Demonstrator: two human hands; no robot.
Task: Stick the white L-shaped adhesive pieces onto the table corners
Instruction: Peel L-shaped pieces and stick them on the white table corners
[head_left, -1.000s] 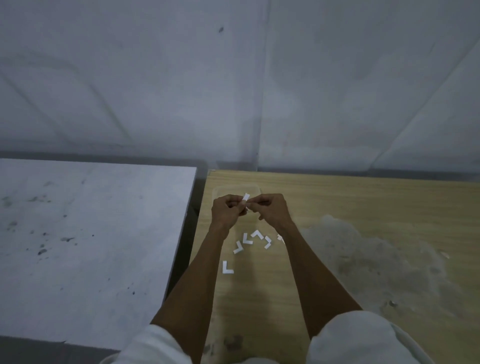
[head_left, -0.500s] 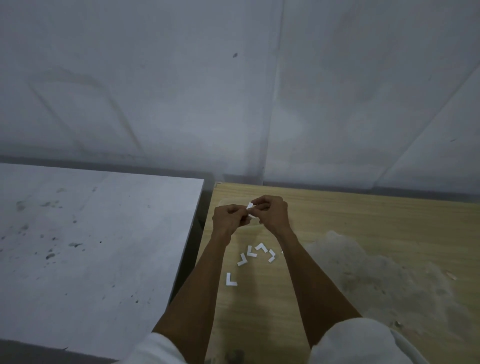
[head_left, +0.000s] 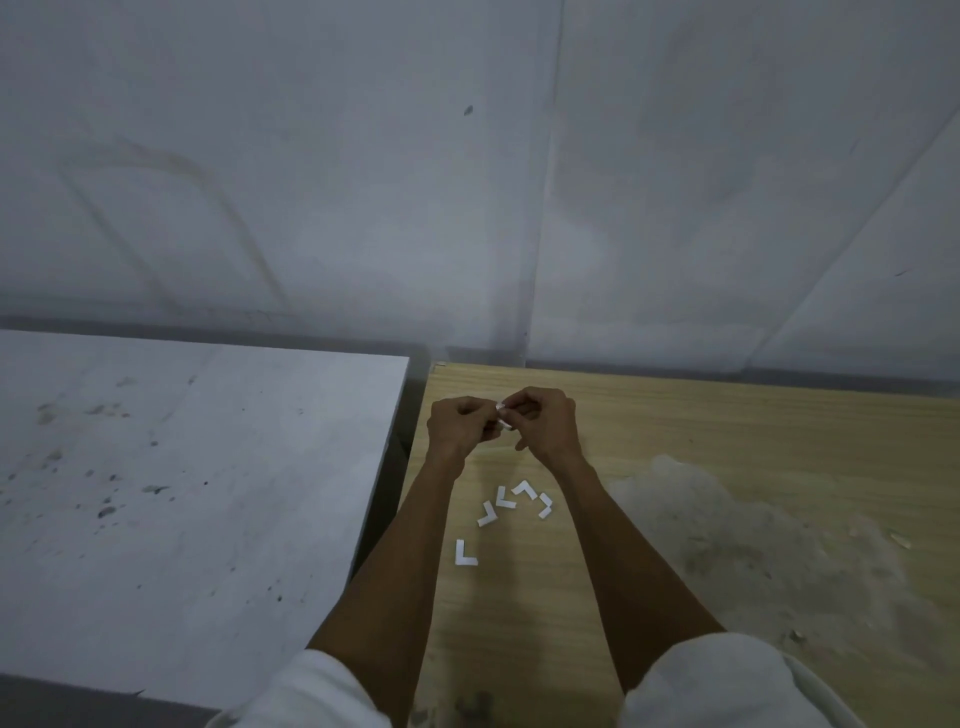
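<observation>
White sleeves (head_left: 311, 691) fill the nearest edge, with bare forearms reaching forward from them. On the wooden table (head_left: 727, 441), below the grip and nearer the body, lie five loose L-shaped pieces (head_left: 464, 553): one on its own closest in, four bunched just short of the wrists.

Above them the left hand (head_left: 460, 428) and right hand (head_left: 543, 423) meet, fingers curled. Both pinch the held piece (head_left: 503, 414), a small white scrap raised clear of the wood. It is probably having its backing picked off, though it is too small and dim here to be sure.

To do this well, one hand should pin the piece firmly while a nail of the other lifts the backing at an end. Fingertips should stay off the sticky face, and the L should stay flat rather than folding onto itself.

Just beyond the grip, slightly to its left, is the table's far corner (head_left: 435, 368), the likely target. Left of that, across a dark gap, stands a grey table (head_left: 182, 467), with a pale wall (head_left: 519, 182) behind both.
</observation>
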